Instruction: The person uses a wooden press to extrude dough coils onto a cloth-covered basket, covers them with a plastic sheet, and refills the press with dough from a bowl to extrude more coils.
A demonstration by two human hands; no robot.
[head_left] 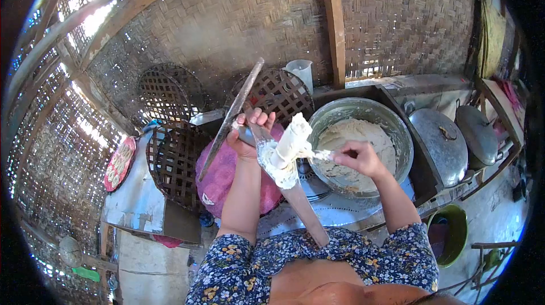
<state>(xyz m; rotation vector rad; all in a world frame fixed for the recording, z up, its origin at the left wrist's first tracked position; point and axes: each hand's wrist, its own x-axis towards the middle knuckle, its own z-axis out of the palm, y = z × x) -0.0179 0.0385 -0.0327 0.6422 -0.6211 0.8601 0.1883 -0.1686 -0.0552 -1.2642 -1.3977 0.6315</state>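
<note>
My left hand [250, 129] is wrapped around a wooden dough press [304, 214], near where a long stick [233, 116] crosses behind it. The press slants down with its lower end against my clothing. A pale cylinder [289, 147] stands out from its middle, smeared with sticky white dough [300, 125]. At the cylinder's side, my right hand [360, 158] is closed in a pinch on a small dough-covered piece [325, 155]; whether a spoon lies under the dough, I cannot tell. Behind that hand, a large metal basin [406, 141] holds more dough [363, 140].
Left of the basin are a pink cloth-like mound [213, 186] and woven baskets [176, 154]. A plastic jug [301, 71] stands behind. Lidded pots [440, 143] are on the right, a green bucket [457, 231] below. Ring-shaped pieces lie on a pink tray [120, 163] at far left.
</note>
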